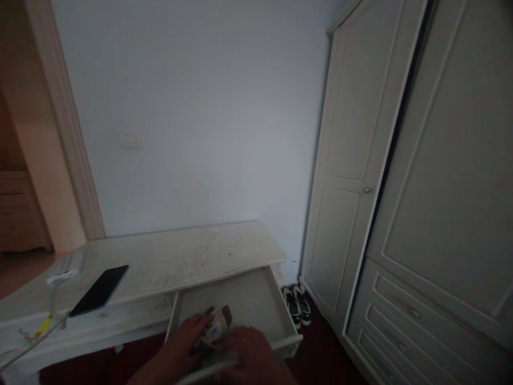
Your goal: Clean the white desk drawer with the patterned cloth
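A white desk (180, 256) has its right drawer (256, 299) pulled out. Over the front part of that drawer is a small crumpled bundle (217, 327), whitish and brown, perhaps cloth or a packet. My left hand (186, 339) grips its left side with bent fingers. On the bundle's right side is my right hand (250, 350), its fingers curled against it. The lower parts of both hands are dark, and the bundle's underside is hidden.
A black phone (100, 290) lies on the desk's left part, near a white power strip (67, 266) with a cable. Green-and-white shoes (296, 305) stand on the dark red floor right of the desk. A white wardrobe (344, 160) rises at the right.
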